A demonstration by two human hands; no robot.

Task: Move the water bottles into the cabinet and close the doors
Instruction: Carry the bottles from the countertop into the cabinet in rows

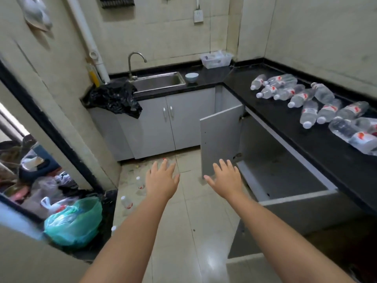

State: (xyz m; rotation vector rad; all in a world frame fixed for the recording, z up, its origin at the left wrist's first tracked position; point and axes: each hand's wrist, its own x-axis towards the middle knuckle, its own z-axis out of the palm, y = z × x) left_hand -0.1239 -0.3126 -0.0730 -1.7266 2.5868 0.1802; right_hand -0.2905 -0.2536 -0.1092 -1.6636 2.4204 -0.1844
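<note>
Clear, red-labelled, white-capped water bottles [310, 103] lie on the black counter [285, 123]; both hands [162, 181] [225, 177] spread, holding nothing.

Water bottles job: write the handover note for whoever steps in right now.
Left hand and right hand: both open, empty, held out over the floor.
Water bottles lie on their sides on the black counter; a few more stand on the floor.
Cabinet under the counter is open, its door swung out; no bottles visible inside.
Done: doors open. Left: load all the bottles, close the doors.
</note>
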